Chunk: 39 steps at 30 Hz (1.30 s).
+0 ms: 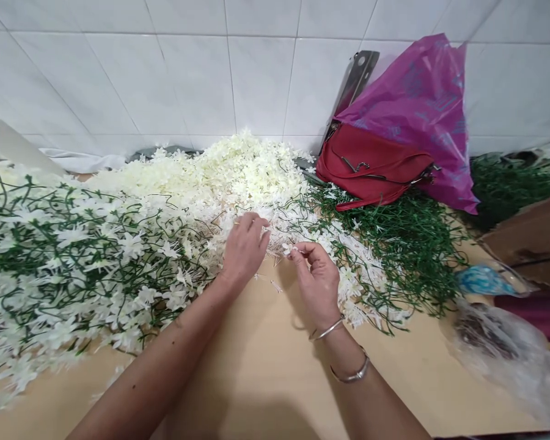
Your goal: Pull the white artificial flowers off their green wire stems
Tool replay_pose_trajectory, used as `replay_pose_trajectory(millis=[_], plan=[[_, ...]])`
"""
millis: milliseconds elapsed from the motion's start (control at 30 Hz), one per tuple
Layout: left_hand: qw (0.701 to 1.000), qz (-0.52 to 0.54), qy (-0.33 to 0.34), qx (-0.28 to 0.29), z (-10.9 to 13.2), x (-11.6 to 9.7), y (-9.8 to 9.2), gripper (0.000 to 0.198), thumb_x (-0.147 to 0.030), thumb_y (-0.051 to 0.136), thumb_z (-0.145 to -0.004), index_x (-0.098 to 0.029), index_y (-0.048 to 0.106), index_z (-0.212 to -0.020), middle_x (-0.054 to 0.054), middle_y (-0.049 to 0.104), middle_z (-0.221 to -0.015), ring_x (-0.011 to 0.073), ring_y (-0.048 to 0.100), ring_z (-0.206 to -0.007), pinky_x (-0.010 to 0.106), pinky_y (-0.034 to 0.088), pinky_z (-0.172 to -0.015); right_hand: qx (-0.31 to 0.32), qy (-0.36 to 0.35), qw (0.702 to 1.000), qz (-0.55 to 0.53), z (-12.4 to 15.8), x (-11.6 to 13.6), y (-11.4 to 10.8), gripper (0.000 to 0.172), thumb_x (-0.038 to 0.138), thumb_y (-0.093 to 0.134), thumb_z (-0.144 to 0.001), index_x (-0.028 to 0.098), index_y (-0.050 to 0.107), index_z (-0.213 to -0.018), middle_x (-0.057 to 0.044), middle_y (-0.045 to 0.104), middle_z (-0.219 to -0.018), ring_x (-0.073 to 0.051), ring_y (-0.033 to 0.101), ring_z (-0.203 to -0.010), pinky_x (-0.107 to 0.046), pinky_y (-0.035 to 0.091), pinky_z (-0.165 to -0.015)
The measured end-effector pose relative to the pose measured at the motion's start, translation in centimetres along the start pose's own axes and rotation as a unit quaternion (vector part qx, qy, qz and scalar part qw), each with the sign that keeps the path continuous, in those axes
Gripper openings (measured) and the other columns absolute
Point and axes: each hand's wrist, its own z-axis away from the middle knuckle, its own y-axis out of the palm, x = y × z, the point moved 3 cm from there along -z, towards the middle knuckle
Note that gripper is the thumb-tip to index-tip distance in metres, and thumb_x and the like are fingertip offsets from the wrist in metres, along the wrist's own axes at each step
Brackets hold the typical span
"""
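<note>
My left hand rests on the edge of a heap of loose white artificial flower heads, its fingers curled and pinched on some of the small white pieces. My right hand, with two metal bangles on the wrist, pinches one small white flower between thumb and fingers just beside the left hand. Green plastic stems without flowers lie to the right of my hands. Finished green sprigs carrying white flowers are piled at the left.
A red handbag and a purple plastic bag lean against the white tiled wall. A cardboard box, a blue item and a clear plastic bag lie at the right. Bare tan tabletop lies below my hands.
</note>
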Motion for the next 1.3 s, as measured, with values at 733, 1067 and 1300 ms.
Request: replay_pose_trajectory(millis=[733, 1067, 1300], plan=[[0.977, -0.038, -0.027, 0.210, -0.3, -3.0, -0.9, 0.021, -0.022, 0.058, -0.101, -0.017, 0.068, -0.118, 0.012, 0.070, -0.119, 0.0283, 0.068, -0.106, 0.037, 0.052, -0.087, -0.051, 0.015, 0.998, -0.014, -0.7, 0.1, -0.9, 0.020, 0.039, 0.071, -0.089, 0.020, 0.066, -0.093, -0.001, 0.068, -0.084, -0.018, 0.063, -0.078, -0.031, 0.049, -0.074], [0.976, -0.014, -0.036, 0.215, -2.3, -3.5, 1.7, 0.018, -0.019, 0.057, -0.099, -0.019, 0.074, -0.102, 0.010, 0.076, -0.105, 0.0269, 0.070, -0.100, 0.034, 0.049, -0.080, -0.063, 0.032, 0.997, -0.044, -1.3, -0.9, -1.1, 0.019, 0.038, 0.071, -0.087, 0.020, 0.065, -0.092, 0.000, 0.067, -0.082, -0.017, 0.062, -0.076, -0.031, 0.048, -0.075], [0.973, 0.091, -0.123, 0.172, 1.7, -0.9, -3.3, 0.018, -0.032, 0.060, -0.099, -0.023, 0.074, -0.094, 0.001, 0.075, -0.074, 0.0175, 0.063, -0.062, 0.028, 0.040, -0.061, -0.054, 0.040, 0.995, -0.069, -0.8, -0.4, -0.6, 0.017, 0.036, 0.073, -0.087, 0.021, 0.065, -0.091, 0.001, 0.067, -0.079, -0.016, 0.063, -0.074, -0.030, 0.048, -0.073]])
